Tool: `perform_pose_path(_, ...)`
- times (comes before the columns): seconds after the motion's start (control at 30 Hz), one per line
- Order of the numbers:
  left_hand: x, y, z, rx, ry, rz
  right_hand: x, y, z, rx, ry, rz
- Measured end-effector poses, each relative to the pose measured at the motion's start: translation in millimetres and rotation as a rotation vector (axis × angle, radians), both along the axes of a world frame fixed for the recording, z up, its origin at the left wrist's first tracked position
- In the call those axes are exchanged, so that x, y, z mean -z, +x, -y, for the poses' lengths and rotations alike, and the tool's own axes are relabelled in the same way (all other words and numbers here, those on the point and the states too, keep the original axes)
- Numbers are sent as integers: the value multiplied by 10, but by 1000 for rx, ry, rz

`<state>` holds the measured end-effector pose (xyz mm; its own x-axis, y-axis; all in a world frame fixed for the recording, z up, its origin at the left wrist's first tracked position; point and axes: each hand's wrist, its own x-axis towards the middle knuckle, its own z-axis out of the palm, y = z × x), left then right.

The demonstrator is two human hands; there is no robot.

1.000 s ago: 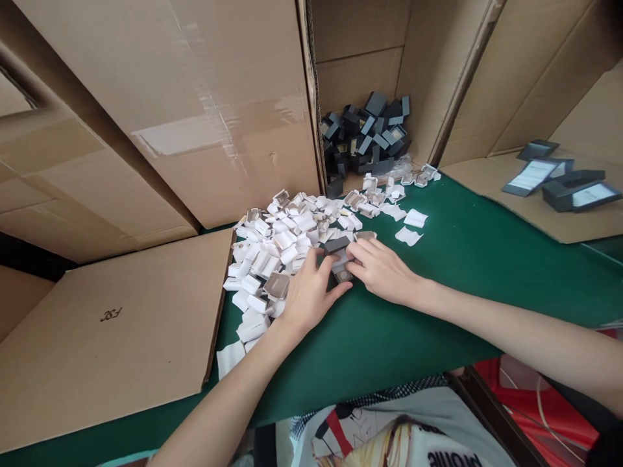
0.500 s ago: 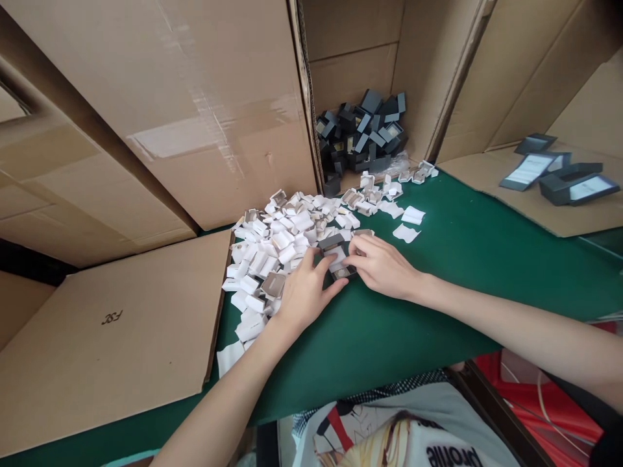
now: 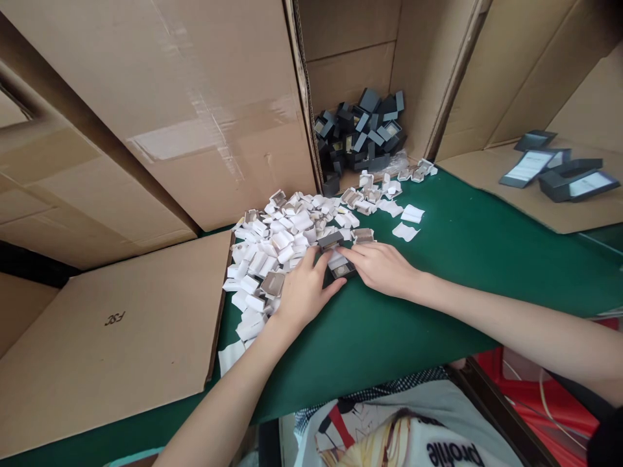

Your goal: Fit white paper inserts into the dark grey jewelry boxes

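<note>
Cardboard cartons (image 3: 195, 97), tall brown, stand round a green felt tabletop (image 3: 462, 259) w/ a heap of white folded card inserts (image 3: 282, 240). L hand (image 3: 304, 292) pinches a small open dark-grey box (image 3: 339, 261) at the heap's near edge – R hand (image 3: 384, 267) opposite, fingers pressed together, tips on it; grip unclear.

On the green surface (image 3: 462, 259), the left hand (image 3: 304, 292) pinches a small dark grey hinged box (image 3: 339, 264) while the right hand (image 3: 384, 267) lays flat fingers (image 3: 359, 254) on it, just right of a heap of white folded card inserts (image 3: 272, 243).
</note>
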<state>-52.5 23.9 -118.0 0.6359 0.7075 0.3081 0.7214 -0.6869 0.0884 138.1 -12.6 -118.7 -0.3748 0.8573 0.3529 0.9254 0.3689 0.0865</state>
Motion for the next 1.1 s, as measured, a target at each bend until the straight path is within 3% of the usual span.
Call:
perform_pose_path(0.2, 5, -1, 8, 2, 34, -10, -22, -34, 21, 71, -80, 66)
perform_pose_path(0.43, 8, -12, -4, 52, 21, 37, -12, 38, -38, 35, 50, -107)
perform_pose_path(0.57, -7, 22, -12, 116, -48, 151, -60, -4, -80, 74, 14, -73)
perform_pose_path(0.73, -6, 151, -42, 5, -145, 344, -147, -76, -63, 125, -41, -20)
perform_pose_path(1.1, 22, 210, -29, -52, -138, 393, -260, -221, 42, 309, -125, 101)
